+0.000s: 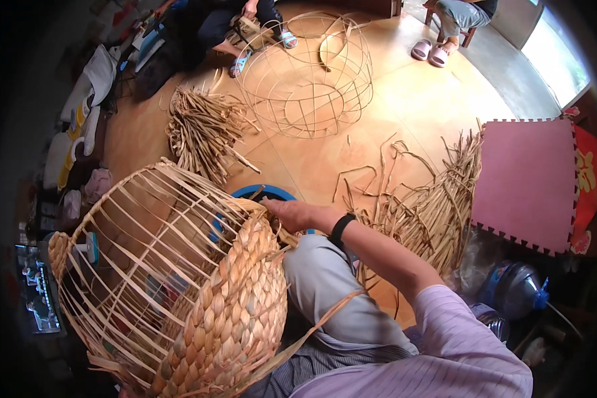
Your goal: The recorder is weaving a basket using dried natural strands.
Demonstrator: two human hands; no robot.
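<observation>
A half-woven basket (235,298) lies tilted across my lap. Thick braided plant strands cover its right side, while bare ribs (139,245) make an open lattice on its left. My right hand (290,213), below a black wristband, reaches to the basket's upper right edge. Its fingers are closed at the weave, but what they pinch is hidden. A long loose strand (325,315) trails from the basket over my grey trouser leg. My left hand does not show; the basket fills that side.
Behind the basket stands a blue-rimmed tub (272,191). Dried stalk bundles lie at the left (202,129) and right (438,212). Farther off are a round wire-like frame (305,83) and two seated people. A pink foam mat (524,179) and large plastic bottle (517,290) are at right.
</observation>
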